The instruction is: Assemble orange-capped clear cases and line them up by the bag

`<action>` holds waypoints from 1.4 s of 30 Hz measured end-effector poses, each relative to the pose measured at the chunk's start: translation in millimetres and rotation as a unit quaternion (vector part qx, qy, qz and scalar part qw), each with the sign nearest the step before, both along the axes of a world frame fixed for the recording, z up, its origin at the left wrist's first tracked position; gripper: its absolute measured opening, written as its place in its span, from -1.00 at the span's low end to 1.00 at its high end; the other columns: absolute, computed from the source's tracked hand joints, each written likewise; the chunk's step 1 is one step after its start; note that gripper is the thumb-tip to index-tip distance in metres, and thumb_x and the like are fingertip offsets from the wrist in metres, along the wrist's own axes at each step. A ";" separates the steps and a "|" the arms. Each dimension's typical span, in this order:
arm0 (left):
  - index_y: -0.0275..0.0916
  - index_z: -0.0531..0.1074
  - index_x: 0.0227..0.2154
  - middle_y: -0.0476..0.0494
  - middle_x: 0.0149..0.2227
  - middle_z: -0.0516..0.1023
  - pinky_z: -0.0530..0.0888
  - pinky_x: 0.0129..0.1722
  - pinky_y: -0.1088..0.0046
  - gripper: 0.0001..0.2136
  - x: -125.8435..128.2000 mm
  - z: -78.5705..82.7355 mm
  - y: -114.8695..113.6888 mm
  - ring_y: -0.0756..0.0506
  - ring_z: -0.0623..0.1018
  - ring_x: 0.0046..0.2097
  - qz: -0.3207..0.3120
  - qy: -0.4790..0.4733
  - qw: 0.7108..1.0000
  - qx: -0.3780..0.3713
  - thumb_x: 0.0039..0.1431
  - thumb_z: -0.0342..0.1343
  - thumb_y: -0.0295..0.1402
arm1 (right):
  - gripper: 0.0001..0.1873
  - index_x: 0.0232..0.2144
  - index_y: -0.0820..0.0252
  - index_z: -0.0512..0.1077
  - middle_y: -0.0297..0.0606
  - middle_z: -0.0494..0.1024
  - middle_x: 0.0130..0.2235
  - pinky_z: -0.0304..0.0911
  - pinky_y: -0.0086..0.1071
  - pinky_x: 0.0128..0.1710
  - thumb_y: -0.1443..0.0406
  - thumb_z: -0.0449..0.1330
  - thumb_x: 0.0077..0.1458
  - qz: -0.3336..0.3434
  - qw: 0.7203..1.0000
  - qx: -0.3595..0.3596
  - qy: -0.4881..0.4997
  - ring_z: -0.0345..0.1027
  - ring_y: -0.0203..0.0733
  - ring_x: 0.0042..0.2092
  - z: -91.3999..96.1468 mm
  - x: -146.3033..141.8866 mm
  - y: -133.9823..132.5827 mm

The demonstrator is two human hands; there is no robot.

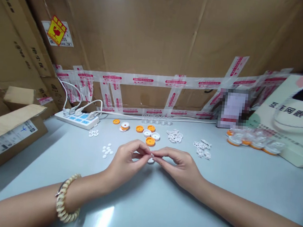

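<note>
Two hands were held fingertip to fingertip above the middle of the tabletop (132,205); a small white piece (152,155) was pinched between thumb and forefinger of the left hand (128,157) and was gripped likewise by the right hand (182,164), presumably because so slight a part was better steadied from both sides; its exact form could not be made out; a white disc (151,160) was seen just below the fingertips, though whether it was touched could not be told; orange rings (150,141) and white rings (155,136) were set beyond the hands towards the back edge, apparently within easy reach; small white discs (106,152) were grouped towards the left edge and lattice-like white pieces (175,136) were heaped towards the right, probably sorted by kind; clear cups (156,120) were lined up along the back edge; orange-based clear domes (273,146) were gathered near the back right corner, seemingly out of the way.
</note>
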State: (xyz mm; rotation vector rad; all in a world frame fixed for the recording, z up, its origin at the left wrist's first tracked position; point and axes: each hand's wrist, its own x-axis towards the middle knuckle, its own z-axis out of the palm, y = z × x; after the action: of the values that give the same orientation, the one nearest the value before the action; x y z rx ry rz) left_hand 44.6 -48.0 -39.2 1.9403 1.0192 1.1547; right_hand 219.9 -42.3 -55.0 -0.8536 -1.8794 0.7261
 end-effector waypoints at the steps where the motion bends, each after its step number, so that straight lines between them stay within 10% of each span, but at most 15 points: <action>1: -0.29 0.39 -0.44 -0.07 -0.41 0.47 0.54 -0.33 0.47 -0.97 0.5 -0.8 0.7 0.02 0.50 -0.36 0.002 -0.007 1.000 0.004 0.06 0.08 -0.45 | -0.87 -0.35 0.10 0.52 -0.30 0.61 -0.33 0.39 -0.36 -0.23 0.31 0.19 0.00 -0.008 1.000 -0.018 0.005 0.49 -0.22 -0.28 0.1 -1.0 -0.1; 8: -0.29 0.39 -0.41 -0.09 -0.37 0.49 0.53 -0.34 0.49 -0.97 -1.8 3.6 6.1 0.01 0.50 -0.35 0.004 0.010 1.000 0.000 0.08 0.08 -0.44 | -0.88 -0.40 0.10 0.54 -0.31 0.62 -0.32 0.39 -0.35 -0.21 0.27 0.19 -0.01 -0.035 0.996 -0.072 0.030 0.49 -0.19 -0.27 1.0 0.8 8.2; 22: -0.23 0.47 -0.26 -0.14 -0.25 0.51 0.38 -0.13 0.32 -0.74 -10.8 -12.4 27.4 -0.14 0.47 -0.18 -0.007 0.225 0.974 -0.018 -0.07 0.22 -0.31 | -0.83 -0.37 0.14 0.48 -0.22 0.55 -0.41 0.29 -0.31 -0.29 0.35 0.07 0.11 0.035 0.961 0.201 -0.189 0.38 -0.21 -0.33 -14.3 14.4 31.7; 42: -0.22 0.48 -0.29 -0.11 -0.25 0.49 0.35 -0.13 0.36 -0.78 -13.9 -16.0 27.9 -0.13 0.45 -0.17 -0.009 0.232 0.973 -0.014 -0.02 0.18 -0.27 | -0.80 -0.29 0.22 0.45 -0.19 0.50 -0.36 0.24 -0.30 -0.28 0.40 0.02 0.13 0.062 0.922 0.252 -0.287 0.32 -0.21 -0.29 -11.8 16.7 29.9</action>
State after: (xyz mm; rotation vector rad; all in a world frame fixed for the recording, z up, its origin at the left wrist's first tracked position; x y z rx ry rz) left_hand 30.7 -20.1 -55.2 2.2451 1.2396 0.6798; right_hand 236.6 -12.4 -66.8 -0.6488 -2.5045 0.0229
